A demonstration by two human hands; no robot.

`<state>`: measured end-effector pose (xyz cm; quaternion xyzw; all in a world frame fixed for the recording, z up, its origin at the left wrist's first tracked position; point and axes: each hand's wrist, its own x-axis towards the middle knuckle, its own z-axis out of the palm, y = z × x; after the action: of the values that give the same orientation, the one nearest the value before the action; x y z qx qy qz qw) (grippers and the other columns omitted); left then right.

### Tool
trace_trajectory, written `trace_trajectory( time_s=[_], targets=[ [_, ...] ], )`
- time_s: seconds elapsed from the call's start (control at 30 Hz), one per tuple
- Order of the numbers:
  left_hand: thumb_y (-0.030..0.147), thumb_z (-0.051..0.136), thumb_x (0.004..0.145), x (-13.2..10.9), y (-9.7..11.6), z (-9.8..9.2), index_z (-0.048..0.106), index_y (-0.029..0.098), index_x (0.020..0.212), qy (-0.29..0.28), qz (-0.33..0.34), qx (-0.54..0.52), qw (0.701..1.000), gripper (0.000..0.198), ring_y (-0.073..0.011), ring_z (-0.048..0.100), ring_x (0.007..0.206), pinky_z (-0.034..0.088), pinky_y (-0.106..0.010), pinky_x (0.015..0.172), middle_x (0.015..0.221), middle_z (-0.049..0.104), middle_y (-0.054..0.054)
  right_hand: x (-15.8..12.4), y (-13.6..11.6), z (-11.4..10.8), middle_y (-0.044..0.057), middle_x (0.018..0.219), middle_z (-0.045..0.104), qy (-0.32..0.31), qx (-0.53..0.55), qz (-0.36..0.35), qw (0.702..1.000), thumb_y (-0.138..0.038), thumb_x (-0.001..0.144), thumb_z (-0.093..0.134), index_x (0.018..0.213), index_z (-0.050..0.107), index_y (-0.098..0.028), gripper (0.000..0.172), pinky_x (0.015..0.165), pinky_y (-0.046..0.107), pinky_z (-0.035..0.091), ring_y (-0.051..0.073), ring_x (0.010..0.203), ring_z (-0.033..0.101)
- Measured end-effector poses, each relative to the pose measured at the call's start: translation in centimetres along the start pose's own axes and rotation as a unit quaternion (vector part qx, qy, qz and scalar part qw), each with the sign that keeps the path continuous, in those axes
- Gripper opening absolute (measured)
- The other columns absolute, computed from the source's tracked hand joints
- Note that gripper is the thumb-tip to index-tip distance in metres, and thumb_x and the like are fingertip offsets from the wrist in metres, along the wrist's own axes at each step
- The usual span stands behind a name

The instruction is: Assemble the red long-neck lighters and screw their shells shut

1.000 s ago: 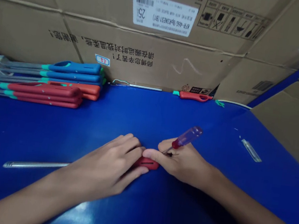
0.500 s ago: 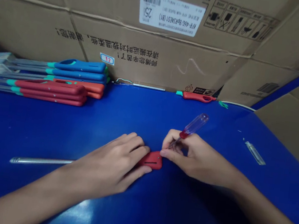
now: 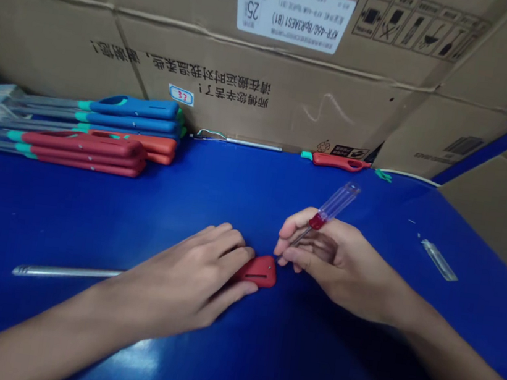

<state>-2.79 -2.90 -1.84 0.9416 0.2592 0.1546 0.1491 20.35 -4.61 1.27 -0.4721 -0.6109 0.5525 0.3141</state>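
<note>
My left hand (image 3: pixel 200 270) is closed over the handle of a red long-necked lighter (image 3: pixel 263 272) lying on the blue table. Its metal tube points left from under my wrist, and a slot and a small screw show at the handle's uncovered end. Between the thumb and fingers of my right hand (image 3: pixel 333 256) is a screwdriver (image 3: pixel 337 200) with a clear purple-tinted handle and a red collar, tilted with the handle up to the right. The tip is by the lighter's right end; whether it touches cannot be made out.
Stacked lighters in blue (image 3: pixel 138 107), orange (image 3: pixel 160 148) and red (image 3: pixel 86 143) lie at the back left. A red handle part (image 3: pixel 339 162) and a thin metal rod (image 3: pixel 252 145) rest against the cardboard wall (image 3: pixel 295 89). A clear tube-like piece (image 3: pixel 439 260) lies at right.
My right hand has drawn slightly right with the screwdriver, away from the screw end of the lighter, and its fingers have loosened a little. My left hand keeps its hold.
</note>
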Motion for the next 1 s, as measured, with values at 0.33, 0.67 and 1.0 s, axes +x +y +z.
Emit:
trace_trajectory(
  time_s=[0.33, 0.67, 1.0],
  targets=[
    [0.031, 0.048, 0.101, 0.1, -0.1, 0.0, 0.064, 0.014, 0.106, -0.004, 0.002, -0.001, 1.000, 0.024, -0.0218, 0.056, 0.091, 0.052, -0.037, 0.083, 0.096, 0.060, -0.008, -0.2, 0.2, 0.0, 0.000, 0.089, 0.066, -0.010, -0.184, -0.047, 0.982, -0.020, 0.095, 0.055, 0.091, 0.061, -0.021, 0.007, 0.073, 0.026, 0.048, 0.015, 0.082, 0.063],
    [0.030, 0.047, 0.101, 0.1, 0.1, 0.0, 0.065, 0.011, 0.102, 0.012, 0.017, 0.013, 1.000, 0.026, -0.0220, 0.056, 0.088, 0.052, -0.039, 0.080, 0.092, 0.059, -0.009, 0.3, 0.9, 0.8, 0.000, 0.080, 0.067, 0.048, -0.250, -0.185, 0.949, -0.021, 0.089, 0.069, 0.077, 0.061, -0.019, 0.015, 0.072, 0.024, 0.047, 0.012, 0.074, 0.062],
    [0.032, 0.046, 0.102, 0.1, 0.0, 0.1, 0.066, 0.011, 0.103, 0.020, 0.022, 0.017, 0.999, 0.029, -0.0210, 0.055, 0.084, 0.052, -0.037, 0.076, 0.090, 0.059, -0.009, 1.5, 1.7, 1.7, -0.007, 0.054, 0.037, 0.055, -0.268, -0.191, 0.943, -0.035, 0.093, 0.063, 0.055, 0.031, -0.020, 0.052, 0.053, 0.025, 0.029, 0.008, 0.052, 0.034]
  ],
)
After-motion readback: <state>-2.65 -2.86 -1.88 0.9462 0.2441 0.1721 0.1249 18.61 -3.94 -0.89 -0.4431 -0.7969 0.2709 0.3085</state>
